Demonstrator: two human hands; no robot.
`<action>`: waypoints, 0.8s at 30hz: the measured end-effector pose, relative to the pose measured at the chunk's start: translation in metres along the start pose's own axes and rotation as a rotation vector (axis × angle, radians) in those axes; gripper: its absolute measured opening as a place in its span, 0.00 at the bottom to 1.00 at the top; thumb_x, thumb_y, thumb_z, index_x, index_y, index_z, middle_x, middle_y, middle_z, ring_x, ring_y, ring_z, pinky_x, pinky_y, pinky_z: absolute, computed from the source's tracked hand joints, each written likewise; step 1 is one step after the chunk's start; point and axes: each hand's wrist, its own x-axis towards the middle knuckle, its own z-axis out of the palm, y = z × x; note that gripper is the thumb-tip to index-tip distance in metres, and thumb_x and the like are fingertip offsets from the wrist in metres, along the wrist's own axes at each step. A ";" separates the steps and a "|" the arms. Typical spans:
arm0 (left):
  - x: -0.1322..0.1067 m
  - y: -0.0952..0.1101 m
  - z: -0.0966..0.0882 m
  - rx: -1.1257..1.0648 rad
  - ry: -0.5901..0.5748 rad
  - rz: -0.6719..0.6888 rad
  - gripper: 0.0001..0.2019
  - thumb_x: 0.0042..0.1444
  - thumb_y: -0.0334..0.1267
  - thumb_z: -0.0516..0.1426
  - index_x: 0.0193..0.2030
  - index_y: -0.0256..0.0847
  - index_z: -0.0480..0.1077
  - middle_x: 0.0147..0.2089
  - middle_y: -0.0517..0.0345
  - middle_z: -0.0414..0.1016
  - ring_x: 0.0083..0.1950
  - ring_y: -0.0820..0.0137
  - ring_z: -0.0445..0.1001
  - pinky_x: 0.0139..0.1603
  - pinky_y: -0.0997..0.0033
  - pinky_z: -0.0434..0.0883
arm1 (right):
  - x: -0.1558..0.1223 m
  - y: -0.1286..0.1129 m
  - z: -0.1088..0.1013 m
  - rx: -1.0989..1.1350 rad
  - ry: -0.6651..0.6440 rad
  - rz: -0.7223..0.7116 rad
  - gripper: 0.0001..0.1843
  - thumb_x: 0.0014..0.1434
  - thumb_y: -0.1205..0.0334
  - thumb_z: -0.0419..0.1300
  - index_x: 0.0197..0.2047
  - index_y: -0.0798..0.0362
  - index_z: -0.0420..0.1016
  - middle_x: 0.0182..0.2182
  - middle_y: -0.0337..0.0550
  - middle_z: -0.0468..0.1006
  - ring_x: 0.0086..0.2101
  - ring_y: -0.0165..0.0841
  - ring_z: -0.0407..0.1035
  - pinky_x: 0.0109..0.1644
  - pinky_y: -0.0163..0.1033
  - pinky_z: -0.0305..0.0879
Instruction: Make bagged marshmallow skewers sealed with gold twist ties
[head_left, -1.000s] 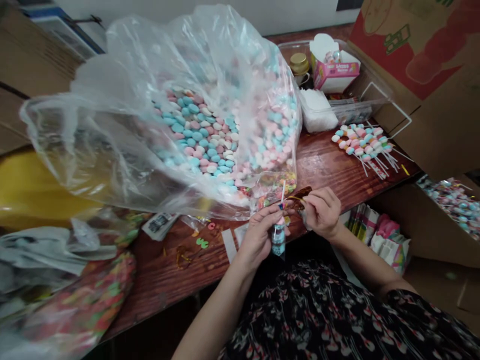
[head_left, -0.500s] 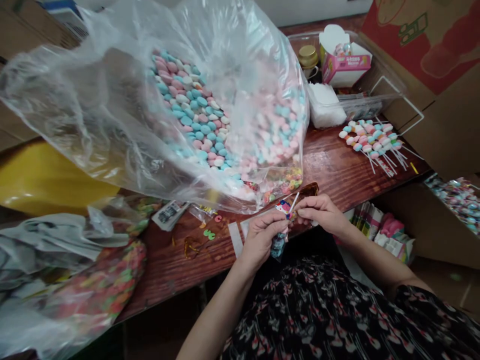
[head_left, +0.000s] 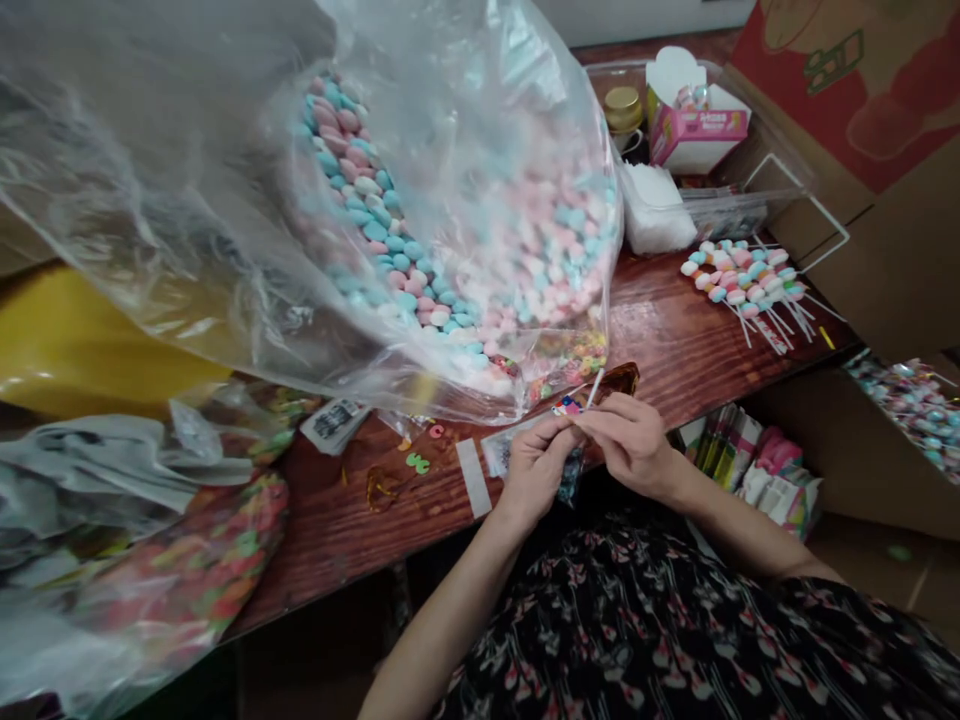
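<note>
Far to the left of the left hand lies a grey cloth; beyond this hand stands a large clear bag with pink, blue and white candies. Nearer to its left side, a green piece and then a white strip lie on the table. The left hand is narrow and holds a small packet, partly hidden, between both hands. The right hand meets it, its fingers close together near a white stick; what they grip, I cannot tell. Beyond the right hand is a plastic box and, more to its right, many candy sticks
</note>
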 end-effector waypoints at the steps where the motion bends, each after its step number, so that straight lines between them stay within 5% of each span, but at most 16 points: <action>1: -0.001 -0.001 0.001 0.006 -0.011 0.019 0.09 0.51 0.42 0.64 0.30 0.38 0.77 0.25 0.63 0.73 0.26 0.78 0.69 0.30 0.79 0.67 | 0.001 0.002 0.004 0.007 -0.025 0.010 0.14 0.61 0.72 0.54 0.45 0.53 0.78 0.32 0.45 0.79 0.31 0.31 0.70 0.37 0.37 0.68; 8: -0.003 -0.007 -0.010 0.121 0.004 0.101 0.08 0.53 0.41 0.63 0.29 0.39 0.78 0.28 0.60 0.74 0.29 0.75 0.70 0.35 0.74 0.69 | -0.003 0.006 0.017 0.224 -0.087 0.263 0.16 0.61 0.73 0.54 0.47 0.51 0.78 0.37 0.42 0.82 0.37 0.29 0.76 0.42 0.34 0.72; 17: -0.003 0.003 -0.011 0.246 0.011 0.211 0.12 0.54 0.42 0.63 0.24 0.38 0.75 0.26 0.60 0.72 0.30 0.73 0.68 0.36 0.73 0.66 | -0.016 0.002 0.028 0.048 0.095 0.245 0.11 0.57 0.69 0.59 0.45 0.52 0.72 0.30 0.39 0.78 0.30 0.29 0.72 0.36 0.34 0.68; 20: -0.004 0.006 -0.009 0.284 -0.007 0.240 0.12 0.55 0.42 0.62 0.24 0.38 0.74 0.26 0.60 0.70 0.30 0.74 0.67 0.36 0.73 0.66 | -0.027 0.004 0.028 0.167 0.100 0.452 0.03 0.57 0.63 0.62 0.36 0.52 0.73 0.28 0.38 0.76 0.28 0.28 0.68 0.34 0.33 0.65; 24: -0.001 0.009 -0.008 0.401 -0.134 0.241 0.14 0.58 0.44 0.59 0.26 0.38 0.74 0.28 0.58 0.71 0.31 0.73 0.68 0.36 0.73 0.66 | -0.030 0.016 0.021 0.591 -0.086 0.730 0.09 0.56 0.57 0.64 0.30 0.54 0.75 0.25 0.36 0.74 0.27 0.27 0.67 0.34 0.32 0.64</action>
